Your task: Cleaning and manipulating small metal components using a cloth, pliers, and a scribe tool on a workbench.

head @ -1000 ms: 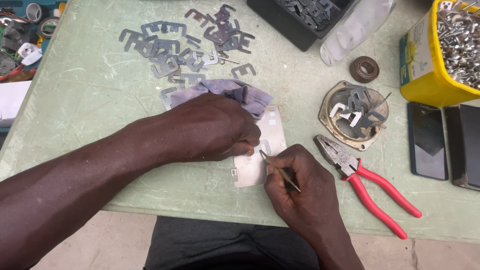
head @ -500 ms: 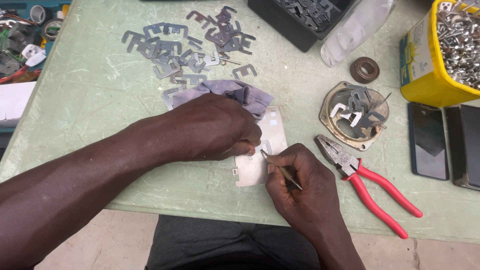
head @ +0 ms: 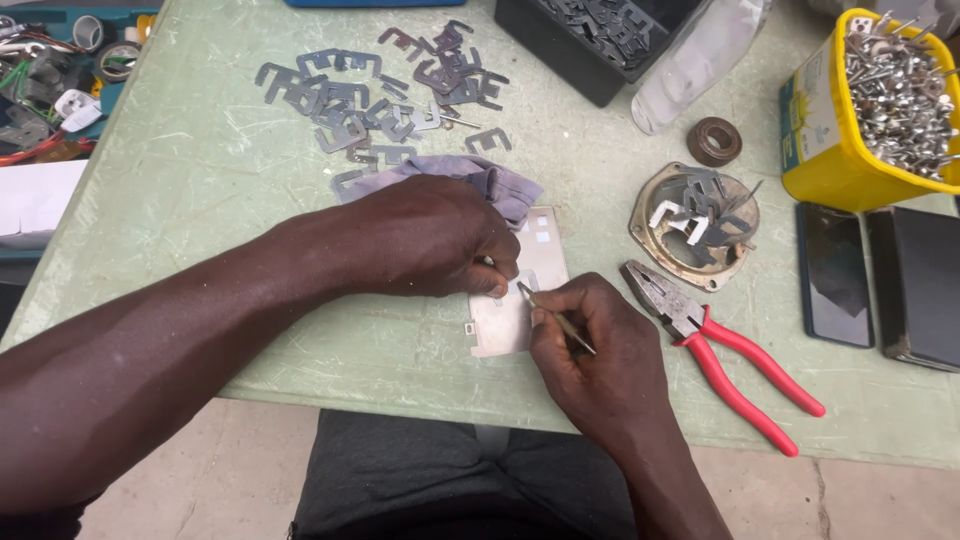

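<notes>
My left hand point(head: 430, 240), frame centre: palm down, fingertips pressing the flat metal plate point(head: 520, 300) to the green table point(head: 200, 200). My right hand point(head: 590, 350), lower centre: fingers pinching a thin scriber point(head: 555, 318), tip on plate.

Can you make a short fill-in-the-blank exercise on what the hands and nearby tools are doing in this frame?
1. The left hand presses down on a flat metal ____.
2. The right hand holds a thin pointed tool against the plate, and just to its right lie pliers with ____ handles.
3. The tub full of screws is ____.
4. Loose E-shaped metal pieces lie on the ____ table.

Missing words: plate; red; yellow; green
</notes>
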